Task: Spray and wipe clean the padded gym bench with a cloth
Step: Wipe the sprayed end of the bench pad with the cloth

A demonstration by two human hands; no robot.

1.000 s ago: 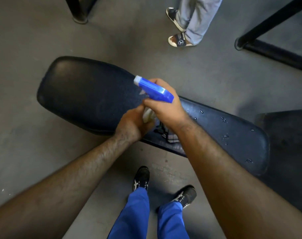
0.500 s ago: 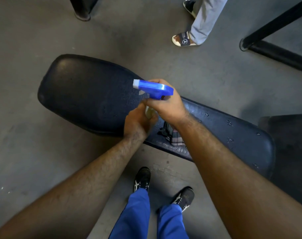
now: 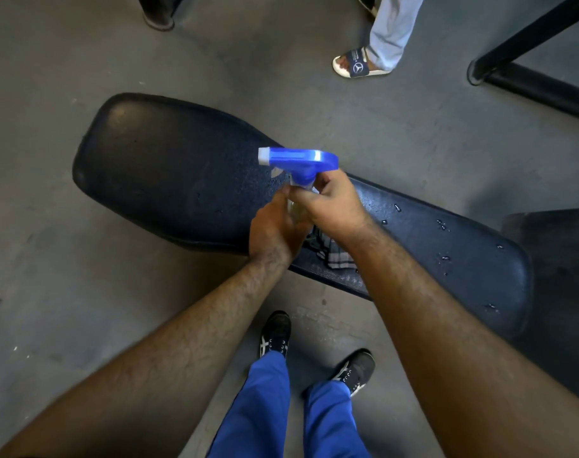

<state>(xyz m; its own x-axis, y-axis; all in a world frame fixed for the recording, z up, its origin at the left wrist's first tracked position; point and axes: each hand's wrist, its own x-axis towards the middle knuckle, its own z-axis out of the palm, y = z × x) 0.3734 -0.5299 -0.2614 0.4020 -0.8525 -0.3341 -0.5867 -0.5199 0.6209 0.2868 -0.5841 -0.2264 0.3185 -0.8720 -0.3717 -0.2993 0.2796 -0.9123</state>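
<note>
Two hands met on clear plastic spray bottle with blue trigger head (image 3: 298, 160) above black padded vinyl gym bench (image 3: 169, 180). Right hand (image 3: 327, 206) curled round neck; left hand (image 3: 275, 226) wrapped body. Bottle judged light, rigid, slippery when wet; neck safest hold. Checked grey cloth (image 3: 334, 256), soft and limp, lay on bench under right wrist. Droplets (image 3: 443, 224) beaded on pad.

A gym floor: a long black padded bench (image 3: 169, 180) stands on grey concrete floor (image 3: 314, 104), with black steel equipment frames (image 3: 526, 84) bolted nearby
</note>
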